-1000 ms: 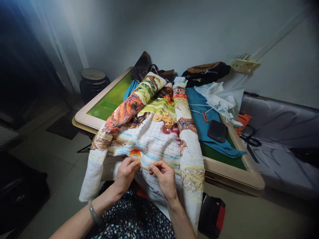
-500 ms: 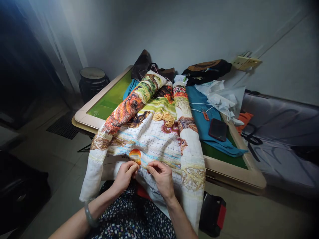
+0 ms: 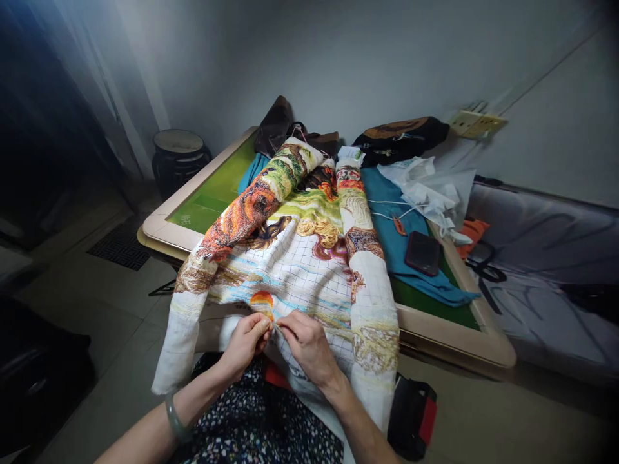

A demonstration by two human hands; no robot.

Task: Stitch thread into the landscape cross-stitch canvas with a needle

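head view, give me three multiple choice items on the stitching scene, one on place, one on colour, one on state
1. Where does the dark phone lie?
A. on the blue cloth on the table
B. on the floor
C. in the person's lap

2. What colour is the table's inner surface?
A. red
B. green
C. white

3. How are the left hand and right hand placed?
A. both raised off the work
B. fingertips pinched together at the embroidery cloth
C. one holds the phone

Answers: 1 A, the phone rests on blue fabric; 2 B, green shows beside the cloth; 3 B, both hands meet at its near edge.

Home room: green-topped game table (image 3: 213, 193), sofa (image 3: 541, 258).
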